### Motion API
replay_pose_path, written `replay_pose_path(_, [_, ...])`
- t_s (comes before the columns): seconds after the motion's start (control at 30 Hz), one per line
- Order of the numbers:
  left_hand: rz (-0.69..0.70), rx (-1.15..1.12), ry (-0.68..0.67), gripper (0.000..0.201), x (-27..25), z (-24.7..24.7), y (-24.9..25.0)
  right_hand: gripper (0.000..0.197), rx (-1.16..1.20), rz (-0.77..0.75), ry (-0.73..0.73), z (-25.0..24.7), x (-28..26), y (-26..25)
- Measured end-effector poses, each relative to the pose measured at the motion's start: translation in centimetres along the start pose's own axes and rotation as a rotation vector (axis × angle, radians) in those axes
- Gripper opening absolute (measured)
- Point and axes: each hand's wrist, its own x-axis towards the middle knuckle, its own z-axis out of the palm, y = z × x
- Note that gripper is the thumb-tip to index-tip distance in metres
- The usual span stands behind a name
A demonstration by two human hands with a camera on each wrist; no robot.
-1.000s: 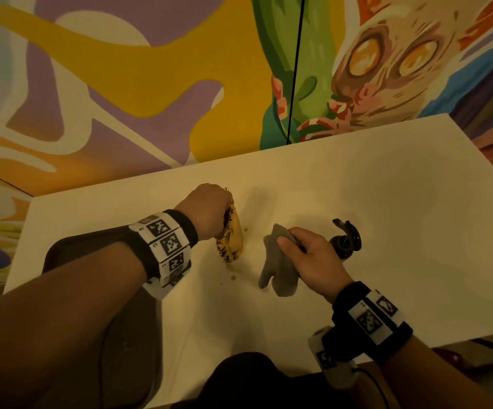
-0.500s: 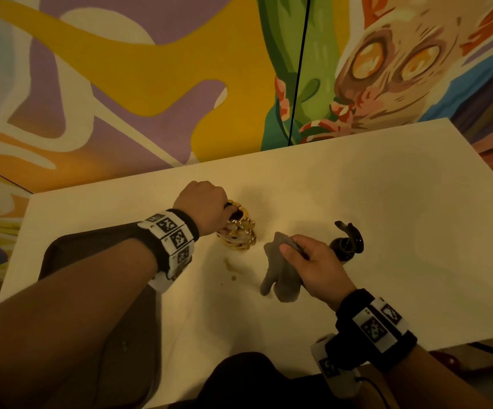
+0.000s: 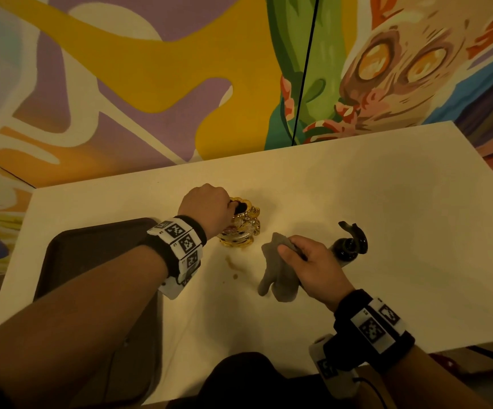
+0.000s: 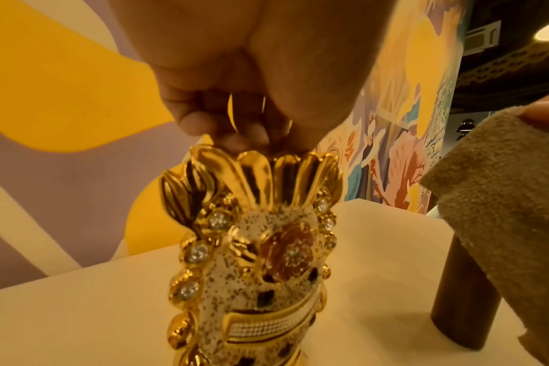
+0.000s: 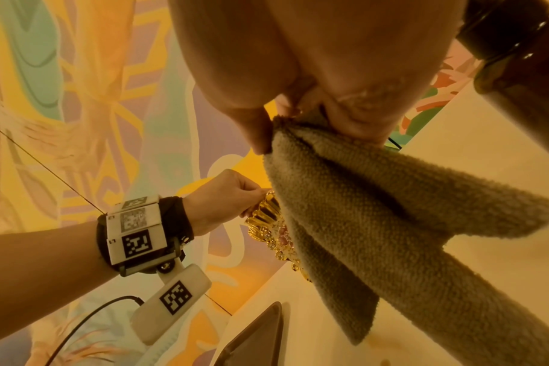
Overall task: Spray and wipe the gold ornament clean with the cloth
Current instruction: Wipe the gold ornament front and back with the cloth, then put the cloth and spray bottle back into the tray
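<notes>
Two hands over a white tabletop (image 3: 357,178) in the head view. Left hand (image 3: 206,206) at frame centre, fingers curled and pinching the top rim of a shiny gold scalloped ornament with jewel studs (image 3: 243,228), standing upright on the table. Right hand (image 3: 313,268) lower right of centre, thumb and fingers pinching a grey-brown terry cloth (image 3: 277,276), hanging loose just right of the ornament, apart from it. Dark brown spray bottle with black trigger head (image 3: 350,245) just behind the right hand. Brownish drips (image 3: 233,265) on the table below the ornament. Dark tray (image 3: 91,255) at lower left, under the left forearm.

Left wrist view: fingertips (image 4: 191,121) bunched together on the ornament's (image 4: 254,247) fluted crown; pink flower and speckled front facing the lens; cloth (image 4: 502,198) at right edge, draped before the bottle's brown body (image 4: 461,297).

Right wrist view: thumb and fingers (image 5: 257,131) pressed together, gripping the cloth's (image 5: 376,222) upper corner at frame centre; ornament (image 5: 267,222) partly hidden behind the cloth, left hand (image 5: 226,198) pinching its top; bottle (image 5: 517,62) at upper right.
</notes>
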Motion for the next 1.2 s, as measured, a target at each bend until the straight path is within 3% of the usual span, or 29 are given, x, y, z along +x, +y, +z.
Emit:
replay_pose_path(0.3, [-0.037,-0.031,0.008,0.042,-0.3,-0.2,0.3,0.029,-0.005,0.003,-0.021,0.2,-0.1,-0.2])
replay_pose_path(0.5, [-0.044,-0.361,0.276,0.027,-3.7,-0.9,-2.3,0.022,-0.097,-0.071,-0.082,1.1,-0.2,-2.1])
replay_pose_path(0.57, [-0.055,-0.654,0.152,0.012,-6.4,-0.6,-4.0,0.019,-0.125,-0.110,-0.155,2.3,-0.2,-3.8])
replay_pose_path(0.67, [-0.041,-1.159,-0.345,0.030,-11.3,0.2,-6.3,0.016,-0.152,-0.181,-0.271,5.4,0.2,-6.8])
replay_pose_path(0.7, [-0.039,-1.249,-0.395,0.033,-12.7,0.7,-7.0,0.016,-0.161,-0.207,-0.311,6.6,0.4,-7.8])
replay_pose_path(0.8, [-0.091,-1.263,-0.210,0.021,-16.0,1.5,-9.3,0.013,-0.216,-0.255,-0.447,10.6,0.9,-9.9])
replay_pose_path(0.9, [-0.234,-1.276,0.021,0.011,-18.8,1.9,-12.7,0.028,-0.283,-0.293,-0.562,14.4,1.6,-10.9])
replay_pose_path(1.03, [-0.333,-1.220,0.141,0.018,-22.1,2.9,-17.6,0.036,-0.362,-0.244,-0.646,18.1,2.5,-12.1])
replay_pose_path(1.13, [-0.419,-0.993,0.368,0.033,-23.7,3.8,-20.4,0.036,-0.432,-0.250,-0.680,20.6,3.3,-12.8])
replay_pose_path(1.2, [-0.427,-0.777,0.453,0.031,-24.3,4.0,-21.8,0.036,-0.491,-0.248,-0.688,21.9,3.9,-13.1])
